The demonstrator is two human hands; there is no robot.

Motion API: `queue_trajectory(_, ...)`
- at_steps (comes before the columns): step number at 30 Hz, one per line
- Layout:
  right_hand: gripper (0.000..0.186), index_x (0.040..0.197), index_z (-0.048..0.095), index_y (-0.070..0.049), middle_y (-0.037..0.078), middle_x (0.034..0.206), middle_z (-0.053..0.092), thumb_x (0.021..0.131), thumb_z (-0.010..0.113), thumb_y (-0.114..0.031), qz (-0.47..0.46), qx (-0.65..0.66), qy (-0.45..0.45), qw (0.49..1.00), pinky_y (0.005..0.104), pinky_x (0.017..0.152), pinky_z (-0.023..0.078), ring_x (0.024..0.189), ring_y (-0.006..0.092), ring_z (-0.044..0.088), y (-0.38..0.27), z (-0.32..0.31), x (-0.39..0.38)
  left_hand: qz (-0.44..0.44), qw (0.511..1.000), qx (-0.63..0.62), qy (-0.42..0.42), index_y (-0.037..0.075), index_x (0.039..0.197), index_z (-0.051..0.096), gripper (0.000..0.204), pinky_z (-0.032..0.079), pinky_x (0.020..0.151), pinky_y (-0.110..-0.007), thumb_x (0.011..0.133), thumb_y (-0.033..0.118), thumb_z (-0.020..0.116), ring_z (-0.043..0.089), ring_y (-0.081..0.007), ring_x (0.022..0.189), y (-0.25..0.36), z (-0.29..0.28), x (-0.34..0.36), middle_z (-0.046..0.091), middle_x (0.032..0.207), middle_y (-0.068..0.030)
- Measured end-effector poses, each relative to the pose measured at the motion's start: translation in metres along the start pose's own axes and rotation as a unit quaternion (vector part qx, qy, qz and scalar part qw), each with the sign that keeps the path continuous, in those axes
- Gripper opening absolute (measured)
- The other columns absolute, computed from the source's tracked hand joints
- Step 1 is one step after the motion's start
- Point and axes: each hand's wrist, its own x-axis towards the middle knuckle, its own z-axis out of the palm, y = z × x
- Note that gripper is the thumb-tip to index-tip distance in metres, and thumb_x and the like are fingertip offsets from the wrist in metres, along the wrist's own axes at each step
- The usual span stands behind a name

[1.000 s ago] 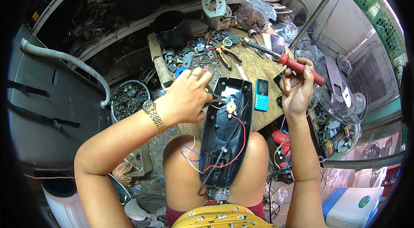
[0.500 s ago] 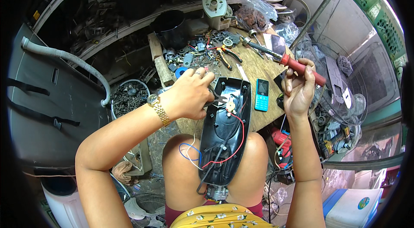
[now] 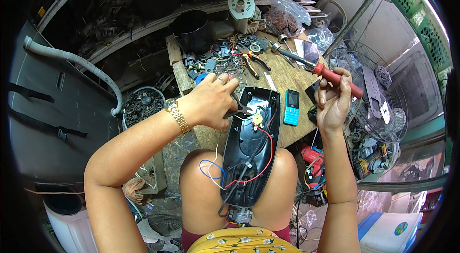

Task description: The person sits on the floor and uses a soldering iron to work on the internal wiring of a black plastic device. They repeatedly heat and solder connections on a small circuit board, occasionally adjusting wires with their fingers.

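Note:
My left hand [image 3: 214, 101] is closed on pliers [image 3: 244, 110], whose dark jaws meet a white wire beside a small yellowish switch [image 3: 258, 119]. The switch sits inside a long black plastic housing [image 3: 238, 167] that lies open across my lap, its upper end over the table edge. Red [image 3: 271, 150], white and blue wires loop out of it. In my right hand [image 3: 334, 104], a soldering iron [image 3: 337, 79] is held by its red handle. Its metal shaft points away to the upper left, over the table and clear of the housing.
On the wooden table [image 3: 299, 83] lie a turquoise phone [image 3: 291, 108], orange-black pliers [image 3: 252, 64] and many loose small parts. A black pot [image 3: 190, 30] stands behind. Wire fan guards [image 3: 369, 85] are at the right, and a bucket of dark scraps [image 3: 143, 106] is at the left.
The view has shifted very slightly. Both hands keep their holds and nearly the same places.

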Motion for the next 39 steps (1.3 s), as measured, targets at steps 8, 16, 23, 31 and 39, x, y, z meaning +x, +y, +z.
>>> queue_trajectory(8,0.031,0.113,0.049,-0.008,0.010,0.083,0.059,0.100,0.045,-0.035,-0.004,-0.019,-0.004,1.000,0.0184,0.042,0.032,0.045,0.0073,0.040,0.000,0.003,0.004,0.029,0.999,-0.029,-0.007,0.020,0.091,0.076,0.030,0.038,0.091,-0.043,0.069,0.039,0.070,0.048,-0.0335,0.117,-0.007,0.005,0.007,0.054,0.120,-0.0161)
queue_trajectory(16,0.030,0.113,0.048,-0.009,0.009,0.082,0.058,0.100,0.045,-0.035,-0.003,-0.039,-0.017,0.999,0.0189,0.043,0.032,0.046,0.0070,0.039,-0.001,0.002,0.004,0.033,0.997,-0.057,0.040,0.018,0.091,0.073,0.027,0.037,0.089,-0.043,0.070,0.035,0.070,0.046,-0.0329,0.113,-0.012,0.014,0.002,0.050,0.129,-0.0209)
queue_trajectory(23,0.030,0.112,0.049,-0.009,0.009,0.081,0.058,0.099,0.046,-0.036,-0.002,-0.049,-0.009,0.999,0.0185,0.043,0.032,0.046,0.0067,0.040,-0.001,-0.002,0.003,0.016,0.996,-0.080,0.023,0.019,0.088,0.073,0.029,0.034,0.091,-0.043,0.066,0.037,0.070,0.044,-0.0329,0.115,-0.010,0.005,-0.001,0.048,0.133,-0.0223)
queue_trajectory(31,0.031,0.112,0.049,-0.009,0.009,0.081,0.059,0.099,0.046,-0.036,0.001,-0.064,-0.006,0.998,0.0178,0.043,0.032,0.046,0.0066,0.041,0.000,0.000,0.001,0.048,0.994,-0.057,0.078,0.018,0.087,0.073,0.027,0.034,0.082,-0.041,0.066,0.036,0.068,0.046,-0.0278,0.103,-0.008,0.005,0.002,0.051,0.109,-0.0116)
queue_trajectory(39,0.031,0.099,0.052,-0.007,0.007,0.080,0.057,0.095,0.052,-0.038,-0.017,-0.174,-0.070,0.982,0.0173,0.045,0.032,0.049,0.0057,0.043,-0.011,0.009,-0.008,0.076,0.988,-0.047,0.123,0.018,0.084,0.070,0.019,0.037,0.081,-0.040,0.071,0.031,0.067,0.047,-0.0277,0.102,-0.006,0.009,0.002,0.051,0.106,-0.0105)
